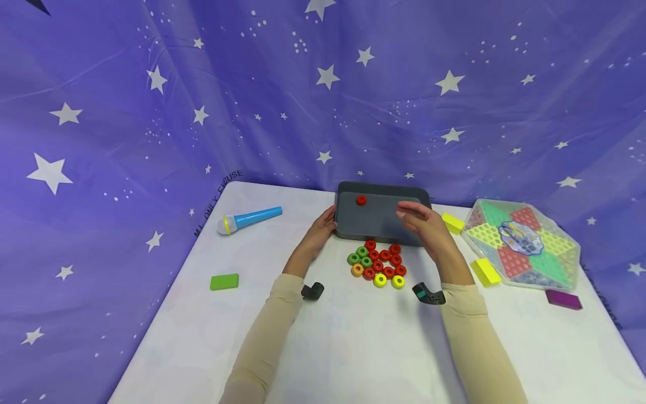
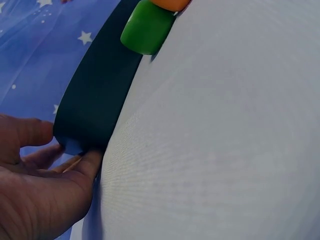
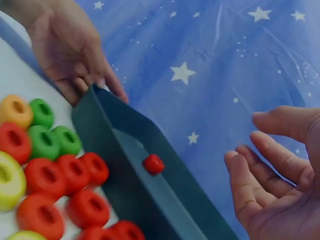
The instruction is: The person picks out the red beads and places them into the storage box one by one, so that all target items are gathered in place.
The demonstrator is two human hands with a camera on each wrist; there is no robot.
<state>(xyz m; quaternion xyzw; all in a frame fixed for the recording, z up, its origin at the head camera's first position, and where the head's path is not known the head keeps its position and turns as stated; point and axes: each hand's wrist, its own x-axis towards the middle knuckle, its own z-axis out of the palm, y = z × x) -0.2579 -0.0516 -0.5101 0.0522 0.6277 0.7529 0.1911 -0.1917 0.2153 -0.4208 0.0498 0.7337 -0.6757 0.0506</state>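
A dark grey tray [image 1: 378,216] stands at the back of the table, and one red ring [image 1: 361,200] lies inside it. My left hand [image 1: 320,231] grips the tray's left end, its thumb at the rim and its fingers against the lower corner [image 2: 80,125]. Over the tray's right part hovers my right hand [image 1: 426,230], fingers loosely bent and apart, holding nothing [image 3: 280,180]. In front of the tray lie several red rings [image 1: 378,266], several green rings [image 1: 353,258], an orange ring [image 1: 357,270] and two yellow rings [image 1: 380,280].
To the left are a blue toy microphone [image 1: 249,219] and a green block [image 1: 224,281]. On the right lie two yellow blocks [image 1: 485,272], a hexagonal board game [image 1: 522,241] and a purple block [image 1: 563,299]. A starry blue cloth [image 1: 282,84] hangs close behind the tray.
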